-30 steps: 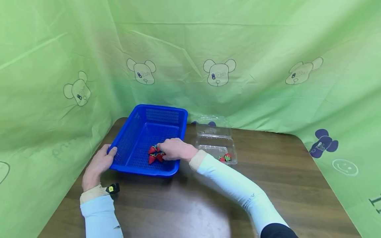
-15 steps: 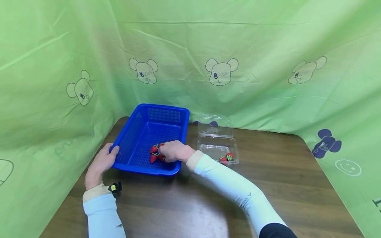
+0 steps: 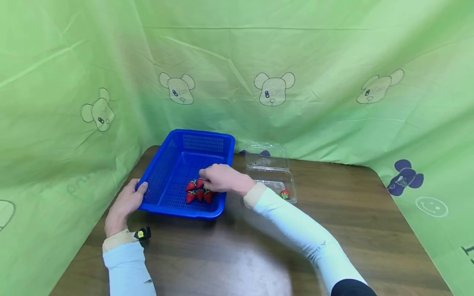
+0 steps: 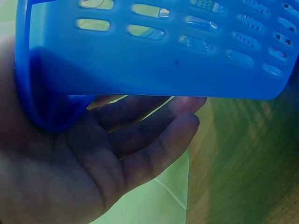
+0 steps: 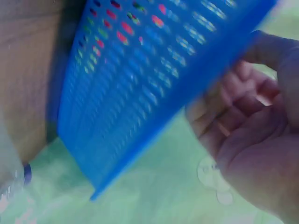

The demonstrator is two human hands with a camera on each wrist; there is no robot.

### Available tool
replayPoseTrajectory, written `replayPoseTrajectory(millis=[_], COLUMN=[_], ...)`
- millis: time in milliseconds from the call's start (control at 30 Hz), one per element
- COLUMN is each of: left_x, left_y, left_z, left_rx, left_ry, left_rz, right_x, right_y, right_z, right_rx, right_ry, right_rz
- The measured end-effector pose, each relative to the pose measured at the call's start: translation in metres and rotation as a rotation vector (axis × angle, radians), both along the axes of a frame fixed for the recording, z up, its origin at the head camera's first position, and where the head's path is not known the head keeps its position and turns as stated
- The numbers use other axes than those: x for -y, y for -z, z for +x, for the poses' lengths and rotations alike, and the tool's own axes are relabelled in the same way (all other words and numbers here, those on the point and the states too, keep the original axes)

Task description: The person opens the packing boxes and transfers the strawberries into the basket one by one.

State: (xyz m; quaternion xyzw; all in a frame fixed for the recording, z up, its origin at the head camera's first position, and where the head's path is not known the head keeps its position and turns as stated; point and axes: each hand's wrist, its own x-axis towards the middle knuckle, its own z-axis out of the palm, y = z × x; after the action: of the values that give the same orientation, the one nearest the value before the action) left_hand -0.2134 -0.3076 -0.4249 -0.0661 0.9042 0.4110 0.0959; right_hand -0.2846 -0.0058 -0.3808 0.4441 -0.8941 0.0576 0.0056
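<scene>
Several strawberries (image 3: 199, 195) with green leaves lie grouped at the near right inside a blue perforated plastic basket (image 3: 166, 210). My left hand (image 3: 126, 201) holds the basket's near left corner, its thumb over the rim. From the left wrist view, the fingers of that hand (image 4: 88, 154) extend beneath the basket. Above the basket's right side is my right hand (image 3: 225, 178), just over the strawberries. The right wrist view shows this hand (image 5: 257, 135) at the basket's rim, fingers loosely bent with nothing between them.
To the right of the basket stands a clear hinged plastic box (image 3: 290, 181), lid up, with a strawberry (image 3: 284, 194) inside; my right forearm covers its near left part. Both sit on a brown wooden table (image 3: 355, 222). Green curtain (image 3: 229, 49) hangs behind and at the sides.
My right hand has risen from among the strawberries and shifted right, its fingers letting go. Another strawberry now shows in the near row. The left hand stays on the basket.
</scene>
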Motion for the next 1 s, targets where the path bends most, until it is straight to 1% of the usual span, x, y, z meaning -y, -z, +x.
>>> replayPoseTrajectory(millis=[133, 233, 333, 533, 633, 733, 800, 933, 1000], left_x=[0.000, 0.001, 0.001, 0.000, -0.001, -0.002, -0.002, -0.002, -0.002], left_y=[0.001, 0.002, 0.002, 0.002, 0.001, 0.000, -0.001, -0.001, 0.000], left_z=[0.000, 0.000, 0.000, 0.000, 0.000, 0.000, 0.001, 0.001, 0.001], left_rx=[-0.015, -0.030, -0.030, -0.008, -0.001, 0.007, 0.015, 0.011, 0.005], left_ry=[0.002, 0.002, 0.001, -0.002, -0.004, -0.006, -0.007, -0.009, -0.008], left_rz=[-0.010, -0.014, -0.013, 0.002, 0.006, 0.008, 0.010, 0.002, 0.000], right_x=[-0.021, -0.037, -0.054, -0.088, -0.106, -0.125, -0.138, -0.159, -0.167], right_y=[-0.015, -0.024, -0.028, -0.030, -0.029, -0.024, -0.019, -0.012, -0.010], right_z=[-0.003, -0.005, -0.007, -0.013, -0.014, -0.015, -0.016, -0.015, -0.013], right_rx=[-0.032, -0.067, -0.082, -0.113, -0.099, -0.060, -0.007, 0.119, 0.208], right_ry=[-0.021, -0.008, 0.002, 0.042, 0.077, 0.107, 0.131, 0.197, 0.248], right_rz=[-0.118, -0.159, -0.162, -0.139, -0.140, -0.125, -0.091, 0.044, 0.122])
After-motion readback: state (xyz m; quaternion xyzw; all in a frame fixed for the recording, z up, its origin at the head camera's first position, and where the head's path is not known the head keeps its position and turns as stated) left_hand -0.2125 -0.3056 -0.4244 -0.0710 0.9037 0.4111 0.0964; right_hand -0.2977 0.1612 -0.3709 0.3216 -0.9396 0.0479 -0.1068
